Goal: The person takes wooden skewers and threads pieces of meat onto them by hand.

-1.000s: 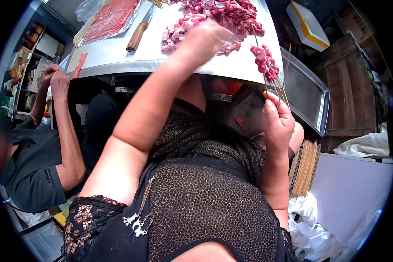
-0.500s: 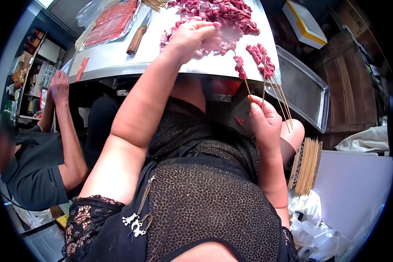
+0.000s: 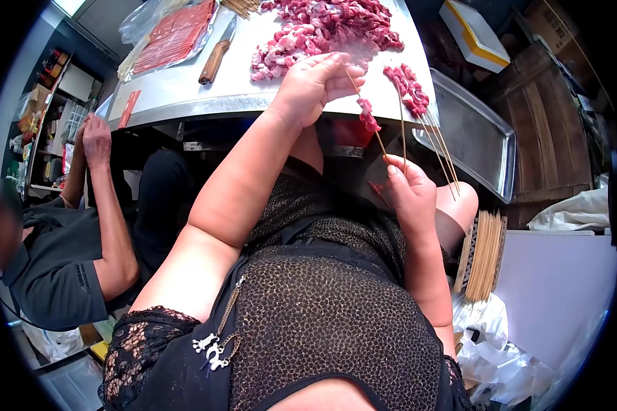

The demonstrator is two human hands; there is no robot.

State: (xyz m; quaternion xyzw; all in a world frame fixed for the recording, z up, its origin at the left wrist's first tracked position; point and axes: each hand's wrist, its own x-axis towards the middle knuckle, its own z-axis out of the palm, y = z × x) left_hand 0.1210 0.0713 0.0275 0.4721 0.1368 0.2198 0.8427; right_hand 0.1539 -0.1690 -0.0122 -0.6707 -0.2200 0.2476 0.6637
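Observation:
My right hand (image 3: 413, 188) pinches the lower ends of two bamboo skewers in front of the table edge. One meat skewer (image 3: 369, 115) tilts up to the left with raw red pieces threaded along it. The other, a bare skewer (image 3: 402, 130), points nearly straight up. At the tip of the meat skewer is my left hand (image 3: 314, 88), thumb and forefinger pressed together and the other fingers looser. Whatever the pinch holds is hidden. Behind it lies a pile of cut raw meat (image 3: 343, 27). Several loaded skewers (image 3: 410, 89) rest at the table's right edge, bare ends overhanging.
On the metal table (image 3: 247, 96) lie a wooden-handled knife (image 3: 214, 63) and a bag of red-packed sticks (image 3: 175, 38). A metal tray (image 3: 476, 137) is right of it. A box of skewers (image 3: 483, 257) stands by my right leg. Another person (image 3: 68, 253) sits left.
My left hand has come from the meat pile down and right to the skewer tip. The held skewers have shifted slightly left, and my right hand has dropped a little.

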